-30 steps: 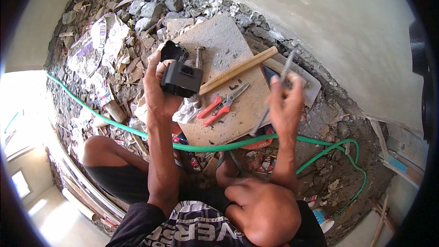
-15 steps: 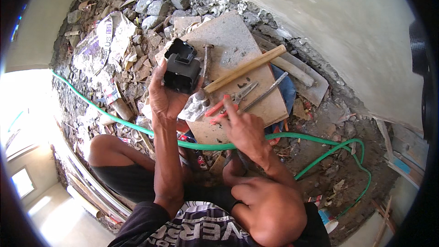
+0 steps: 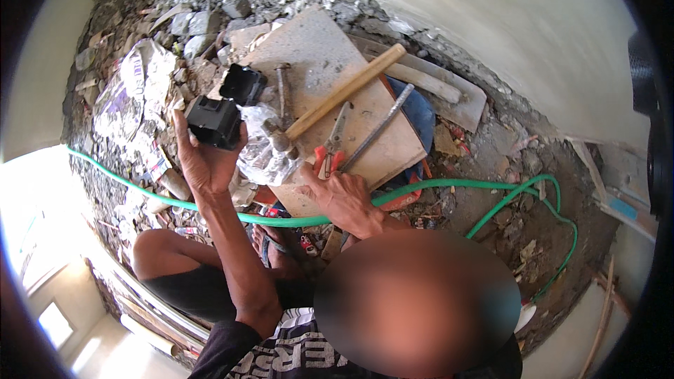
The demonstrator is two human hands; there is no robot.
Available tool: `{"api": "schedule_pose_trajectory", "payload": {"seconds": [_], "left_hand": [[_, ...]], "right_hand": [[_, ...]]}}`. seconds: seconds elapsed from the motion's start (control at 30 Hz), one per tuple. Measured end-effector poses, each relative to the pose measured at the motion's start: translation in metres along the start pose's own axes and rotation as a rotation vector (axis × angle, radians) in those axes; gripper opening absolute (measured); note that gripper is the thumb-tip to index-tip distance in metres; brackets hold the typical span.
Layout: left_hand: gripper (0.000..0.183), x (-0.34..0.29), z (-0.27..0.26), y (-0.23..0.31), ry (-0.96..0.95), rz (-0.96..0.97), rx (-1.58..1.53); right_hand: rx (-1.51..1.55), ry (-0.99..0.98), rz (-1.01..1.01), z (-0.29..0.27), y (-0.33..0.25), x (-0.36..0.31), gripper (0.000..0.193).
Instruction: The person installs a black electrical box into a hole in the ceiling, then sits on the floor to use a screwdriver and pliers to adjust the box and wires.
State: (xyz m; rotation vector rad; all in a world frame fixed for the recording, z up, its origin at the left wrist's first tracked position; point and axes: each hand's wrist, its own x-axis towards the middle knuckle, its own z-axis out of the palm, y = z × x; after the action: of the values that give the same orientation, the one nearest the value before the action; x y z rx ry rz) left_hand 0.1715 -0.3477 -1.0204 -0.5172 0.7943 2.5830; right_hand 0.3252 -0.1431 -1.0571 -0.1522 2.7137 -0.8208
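My left hand is raised at the left of the board, its fingers and palm wrapped round a black plastic electrical box. A second black box lies open just beyond it. My right hand is low over the board's near part, fingers at the handle ends of red-handled pliers, whose jaws point away from me. Between the hands lies a hammer with a wooden handle, its head beside a clear plastic bag. Fingers partly cover the pliers' handle ends.
The dusty board also bears a rusty steel piece and a metal rod. A green hose crosses near my feet. Rubble and a torn sack lie left. A pale wall rises behind.
My left hand has moved left and now holds one black box apart from the other. The pliers have turned, jaws pointing more directly away, with my right hand still at their handles.
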Motion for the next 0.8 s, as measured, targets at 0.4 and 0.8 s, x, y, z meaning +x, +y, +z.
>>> {"api": "schedule_pose_trajectory", "payload": {"seconds": [0.4, 0.8], "left_hand": [[0.059, -0.001, 0.012, -0.027, -0.128, -0.101, 0.103], [0.054, -0.003, 0.038, -0.061, -0.150, -0.135, 0.062]], "right_hand": [[0.676, 0.207, -0.165, 0.009, 0.027, -0.020, 0.045], [1.470, 0.027, 0.432, -0.043, 0.018, -0.008, 0.066]]}}
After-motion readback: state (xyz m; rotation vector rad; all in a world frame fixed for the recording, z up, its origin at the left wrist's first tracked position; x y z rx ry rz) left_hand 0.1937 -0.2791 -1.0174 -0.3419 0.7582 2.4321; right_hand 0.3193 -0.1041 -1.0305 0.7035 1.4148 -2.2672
